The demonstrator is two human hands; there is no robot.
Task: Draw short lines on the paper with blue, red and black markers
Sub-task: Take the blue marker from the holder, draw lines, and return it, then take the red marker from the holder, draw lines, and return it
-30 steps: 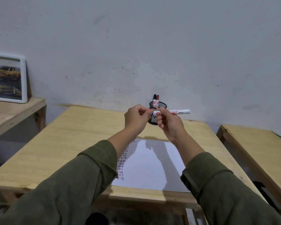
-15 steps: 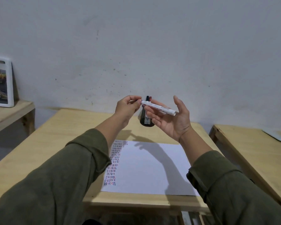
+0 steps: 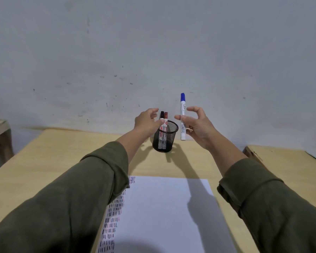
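A: What lies nearest?

B: The paper [image 3: 164, 212], flat on the table [image 3: 44, 168], close to the near edge. Columns of short blue, red and black lines [image 3: 113, 216] run down its left margin, partly under the left sleeve [image 3: 77, 194]. The rest of the sheet is white, crossed by arm shadows.

A: And the hands?

B: Both are raised beyond the paper, either side of the cup [image 3: 165, 136]. The left hand [image 3: 147, 121] is loosely spread, fingers curled, holding nothing; its thumb lies just in front of the cup's rim, though I cannot tell if it touches.

A: The right?

B: The right hand [image 3: 197, 125] holds the blue marker [image 3: 183, 116] upright, cap on and pointing up. The thumb presses the barrel from the left; the fingers behind are partly uncurled, so the grip looks light, pinched rather than wrapped. The lower end hangs above the table, just right of the cup.

A: What is in the cup?

B: The black marker [image 3: 161, 123] and the red marker [image 3: 165, 125], standing side by side, caps up, above the rim. The cup stands on the far part of the table, near the wall [image 3: 153, 52].
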